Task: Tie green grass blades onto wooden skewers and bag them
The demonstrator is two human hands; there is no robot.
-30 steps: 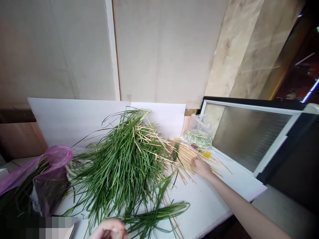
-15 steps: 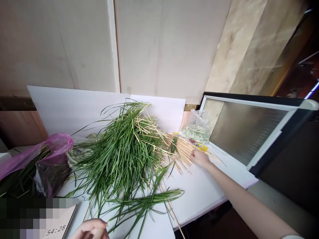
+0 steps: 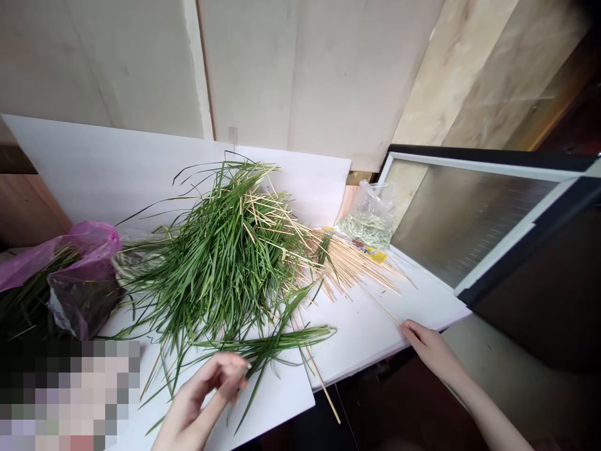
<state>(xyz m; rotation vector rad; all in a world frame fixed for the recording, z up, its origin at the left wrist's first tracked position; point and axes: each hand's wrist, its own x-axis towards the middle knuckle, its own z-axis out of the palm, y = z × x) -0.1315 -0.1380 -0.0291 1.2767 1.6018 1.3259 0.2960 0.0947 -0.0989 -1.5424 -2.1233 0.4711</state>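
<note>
A loose heap of long green grass blades [image 3: 220, 263] lies on the white board [image 3: 361, 332], with thin bamboo skewers [image 3: 352, 269] fanned out from under its right side. My left hand [image 3: 206, 388] hovers at the heap's near edge, fingers curved and apart, beside a long bunch of blades [image 3: 282, 341]. It holds nothing that I can see. At the board's front edge, my right hand [image 3: 425, 351] pinches the end of a single skewer [image 3: 382, 307], which angles back towards the pile.
A clear plastic bag [image 3: 370, 216] of pale green strands stands behind the skewers, by yellow packaging [image 3: 370, 252]. A pink bag [image 3: 87, 263] with dark contents sits at the left. A glass-fronted, black-framed panel [image 3: 469, 219] fills the right. A blurred patch covers the lower-left corner.
My right hand has moved from the skewer pile to the board's front edge, drawing out one skewer. My left hand has risen and moved onto the board, towards the grass.
</note>
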